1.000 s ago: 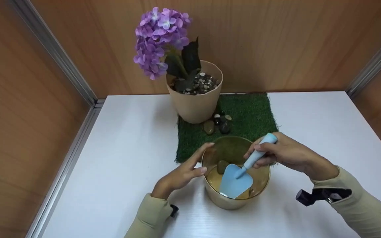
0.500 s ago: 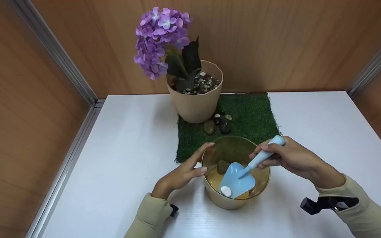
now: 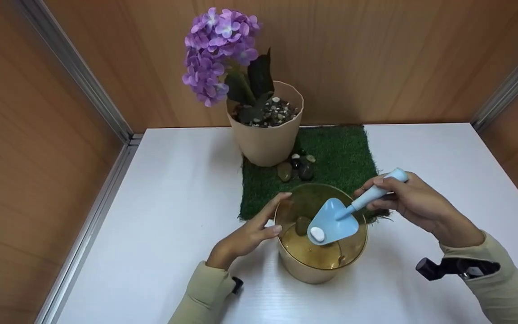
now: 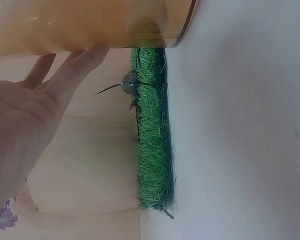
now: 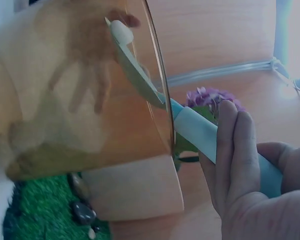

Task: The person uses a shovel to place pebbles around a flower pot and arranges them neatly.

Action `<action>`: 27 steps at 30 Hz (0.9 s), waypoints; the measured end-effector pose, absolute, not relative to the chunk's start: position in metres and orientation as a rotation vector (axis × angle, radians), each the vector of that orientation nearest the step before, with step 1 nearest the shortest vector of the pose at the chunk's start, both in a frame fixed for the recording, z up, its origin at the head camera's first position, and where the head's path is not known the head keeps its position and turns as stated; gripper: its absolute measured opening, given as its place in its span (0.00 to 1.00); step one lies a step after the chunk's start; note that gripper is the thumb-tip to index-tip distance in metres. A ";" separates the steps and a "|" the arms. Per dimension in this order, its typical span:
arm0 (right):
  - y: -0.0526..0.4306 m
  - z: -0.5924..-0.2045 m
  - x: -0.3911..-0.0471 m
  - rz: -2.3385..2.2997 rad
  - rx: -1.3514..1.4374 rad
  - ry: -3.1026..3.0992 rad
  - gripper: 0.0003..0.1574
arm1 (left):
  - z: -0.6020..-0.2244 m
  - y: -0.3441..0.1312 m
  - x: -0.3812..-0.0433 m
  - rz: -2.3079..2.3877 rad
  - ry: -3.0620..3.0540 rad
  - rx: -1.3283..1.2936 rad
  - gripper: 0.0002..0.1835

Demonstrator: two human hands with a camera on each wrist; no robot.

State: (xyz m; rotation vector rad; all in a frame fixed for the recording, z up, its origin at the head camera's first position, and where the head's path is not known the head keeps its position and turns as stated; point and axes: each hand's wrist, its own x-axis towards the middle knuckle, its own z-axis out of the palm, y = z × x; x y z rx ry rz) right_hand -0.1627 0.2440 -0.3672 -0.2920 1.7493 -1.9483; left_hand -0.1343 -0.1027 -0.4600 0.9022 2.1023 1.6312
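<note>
My right hand [image 3: 425, 207] grips the handle of a small light-blue garden trowel [image 3: 337, 227]. On the trowel's blade lies a white pebble [image 3: 317, 234]. The blade is inside the mouth of an amber see-through bowl [image 3: 308, 275], raised above its bottom. Seen through the bowl wall in the right wrist view, the white pebble [image 5: 122, 32] rests near the blade's tip. A darker stone [image 3: 302, 226] shows in the bowl at the left. My left hand [image 3: 247, 234] rests against the bowl's left side, thumb and fingers spread; its fingertips [image 4: 97, 52] touch the wall in the left wrist view.
Behind the bowl lies a green artificial grass mat [image 3: 344, 153] on the white table [image 3: 173, 198]. A beige pot [image 3: 265, 144] with a purple flower [image 3: 223, 49] stands at its back left. Several stones [image 3: 305, 171] sit beside the pot. Wooden panels [image 3: 376, 63] enclose the table.
The trowel has risen from the bowl's bottom and shifted right and away, carrying the white pebble, which was mostly hidden a second ago. My left hand and the bowl have stayed in place.
</note>
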 end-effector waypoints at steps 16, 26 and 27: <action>0.279 -0.358 -0.202 -2.361 -0.109 1.367 0.16 | -0.470 -0.103 -0.139 1.625 2.119 0.883 0.38; 0.269 -0.409 -0.230 -2.553 0.192 1.378 0.15 | -0.472 -0.102 -0.140 1.639 2.095 0.853 0.38; 0.266 -0.414 -0.232 -2.565 0.213 1.376 0.15 | -0.472 -0.102 -0.140 1.638 2.098 0.852 0.38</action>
